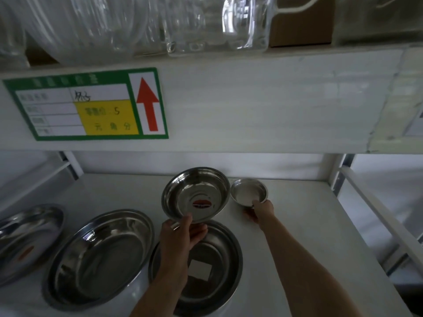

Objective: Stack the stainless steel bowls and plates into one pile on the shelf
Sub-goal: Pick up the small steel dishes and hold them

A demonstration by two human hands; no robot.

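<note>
My left hand [180, 234] grips the near rim of a medium steel bowl [196, 193] with a red sticker inside, tilted and lifted above a large steel plate [219, 255] that carries a white label. My right hand [261, 210] holds the near rim of a small steel bowl [248, 191] at the back of the white shelf [297, 225]. A wider steel plate [100, 255] lies to the left, and another steel dish [27, 239] with a red sticker sits at the far left edge.
The upper shelf's front board [251, 99] hangs low overhead with a green price tag [87, 106] and red arrow. Glassware [206, 24] stands above it. White shelf uprights [336, 170] and a side rail [377, 207] bound the right.
</note>
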